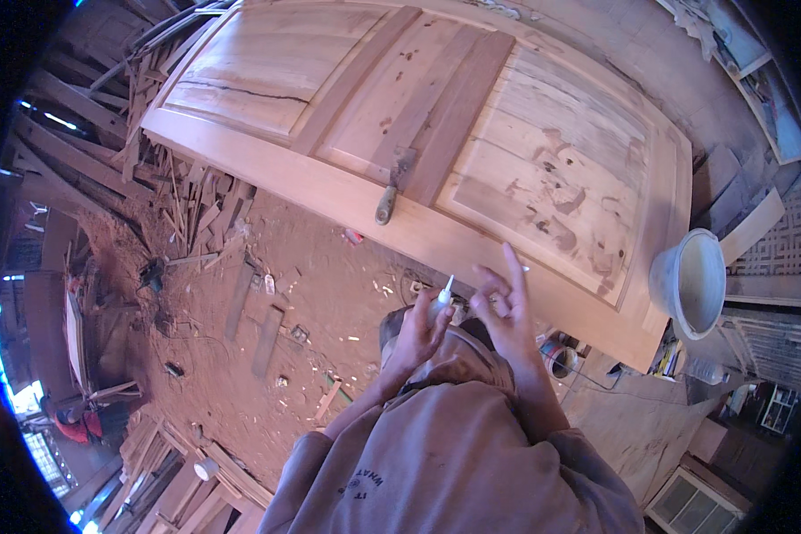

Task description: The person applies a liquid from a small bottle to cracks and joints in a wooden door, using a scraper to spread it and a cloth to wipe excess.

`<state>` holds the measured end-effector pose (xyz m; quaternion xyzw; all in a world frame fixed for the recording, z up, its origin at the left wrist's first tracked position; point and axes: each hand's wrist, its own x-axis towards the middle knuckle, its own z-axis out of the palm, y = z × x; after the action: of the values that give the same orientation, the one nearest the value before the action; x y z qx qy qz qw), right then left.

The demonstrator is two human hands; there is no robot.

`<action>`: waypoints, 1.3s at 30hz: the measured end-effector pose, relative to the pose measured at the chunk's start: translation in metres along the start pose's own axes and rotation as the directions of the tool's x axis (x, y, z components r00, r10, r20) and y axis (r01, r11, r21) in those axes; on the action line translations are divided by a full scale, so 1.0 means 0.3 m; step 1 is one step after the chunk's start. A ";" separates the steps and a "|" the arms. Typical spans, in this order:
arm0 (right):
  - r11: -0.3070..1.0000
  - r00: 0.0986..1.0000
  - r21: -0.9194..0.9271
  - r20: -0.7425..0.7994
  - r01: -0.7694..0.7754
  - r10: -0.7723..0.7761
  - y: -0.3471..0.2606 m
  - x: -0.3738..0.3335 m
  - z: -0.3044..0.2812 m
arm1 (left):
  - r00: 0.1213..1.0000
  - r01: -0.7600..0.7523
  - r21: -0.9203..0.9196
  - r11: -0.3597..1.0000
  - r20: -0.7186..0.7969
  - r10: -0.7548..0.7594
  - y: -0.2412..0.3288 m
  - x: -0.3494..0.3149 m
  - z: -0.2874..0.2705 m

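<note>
Both hands were raised close together in front of the person's chest, above the grey-brown sweatshirt (pixel 454 463) that filled the near edge of the view. Their left hand (pixel 416 329) was closed around a small glue bottle (pixel 440 301), its white pointed nozzle aimed up and away from them, the fingers wrapped round the body so only the top showed. Just beside it, the right hand (pixel 505 307) held nothing; its fingers were spread and partly curled, one long finger pointing up toward the far side, the fingertips near the nozzle though I could not tell whether they touched it. Below the hands lay a reddish dirt floor (pixel 311 267) scattered with wood chips and short offcuts. Near the right wrist a small roll of tape (pixel 561 358) sat on the ground. Farther right, a pale plastic bucket (pixel 692 280) stood tilted next to the corner of a big wooden door (pixel 347 200), which lay flat across the far half of the scene with recessed panels and patches of filler on its right panel. On the door's near rail, well apart from the hands, rested a putty knife (pixel 392 189) with its handle toward the person. At far left, a heap of scrap timber slats (pixel 160 169) was piled against the door's end.
</note>
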<state>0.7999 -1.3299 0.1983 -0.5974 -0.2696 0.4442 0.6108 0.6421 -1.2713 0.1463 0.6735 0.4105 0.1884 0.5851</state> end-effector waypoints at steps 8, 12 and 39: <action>0.995 0.990 -0.035 0.106 0.099 -0.095 -0.034 -0.012 -0.201 | 0.995 0.012 -0.007 1.000 -0.102 -0.012 0.054 -0.028 0.214; 0.884 0.951 -0.352 0.078 0.307 -0.299 -0.054 -0.005 -0.243 | 0.984 -0.048 0.052 0.997 -0.171 0.056 0.084 -0.037 0.288; 0.972 0.996 -0.217 -0.002 0.085 -0.088 -0.061 0.041 -0.047 | 0.962 -0.079 0.010 0.997 -0.261 0.079 0.015 -0.018 0.102</action>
<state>0.8218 -1.3243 0.2115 -0.6506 -0.3387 0.3817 0.5625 0.6629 -1.2948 0.1441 0.6584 0.4567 0.2989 0.5183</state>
